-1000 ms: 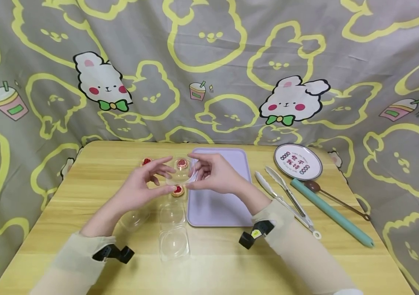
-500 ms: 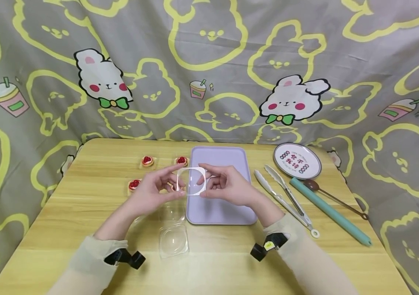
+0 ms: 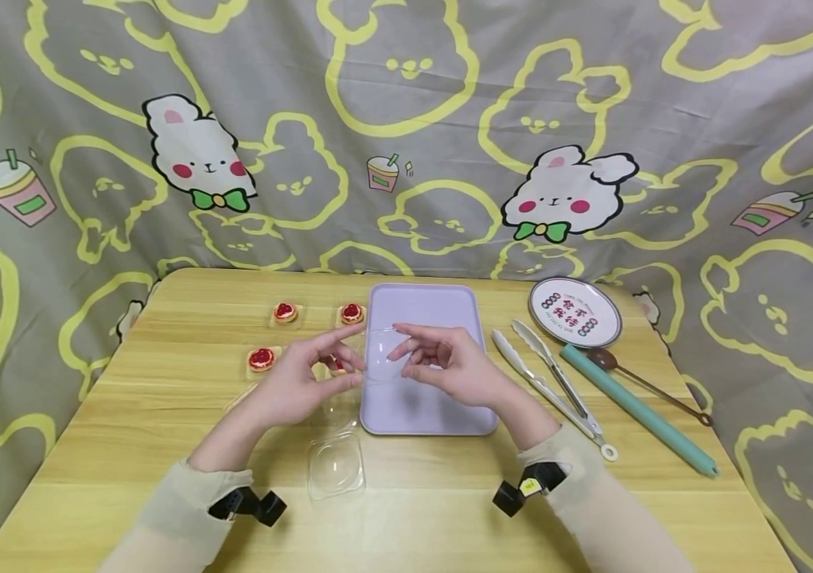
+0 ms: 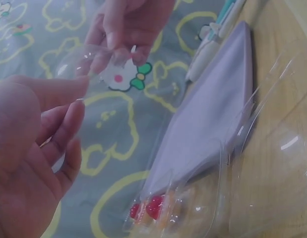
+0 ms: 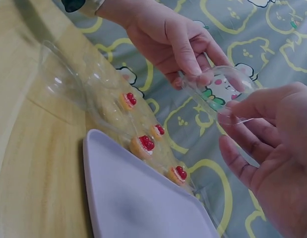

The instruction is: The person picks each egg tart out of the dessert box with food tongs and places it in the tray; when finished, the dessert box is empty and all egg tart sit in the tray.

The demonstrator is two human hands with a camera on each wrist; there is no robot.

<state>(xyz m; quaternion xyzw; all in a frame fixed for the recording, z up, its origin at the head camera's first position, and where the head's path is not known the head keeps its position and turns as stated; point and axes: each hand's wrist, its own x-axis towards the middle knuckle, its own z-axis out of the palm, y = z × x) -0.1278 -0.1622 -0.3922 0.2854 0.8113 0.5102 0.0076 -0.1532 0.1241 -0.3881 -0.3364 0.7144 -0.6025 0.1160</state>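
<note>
My left hand (image 3: 292,380) and right hand (image 3: 457,364) hold a clear plastic dome lid (image 3: 383,354) between them, raised over the left part of the lilac tray (image 3: 424,410). In the right wrist view the left thumb and fingers pinch one edge of the lid (image 5: 217,94), and the right thumb and fingers pinch the opposite edge. Small red-topped tarts (image 3: 261,360) sit on clear bases left of the tray. One tart (image 3: 337,366) is partly hidden behind the left fingers. Two more tarts, one at the back (image 3: 352,313) and another (image 3: 285,313), stand beyond the hands.
Further clear plastic pieces (image 3: 336,465) lie in front of the left hand, some partly behind its forearm. To the tray's right are metal tongs (image 3: 557,382), a printed plate (image 3: 575,312), a teal rod (image 3: 639,410) and a brown ladle (image 3: 601,359). A patterned curtain (image 3: 442,231) borders the table's back.
Both hands have brought the lid right and slightly nearer, from above the tarts to over the tray. The lid has turned, and the right fingers have shifted inward across it. Tarts at left are uncovered from view.
</note>
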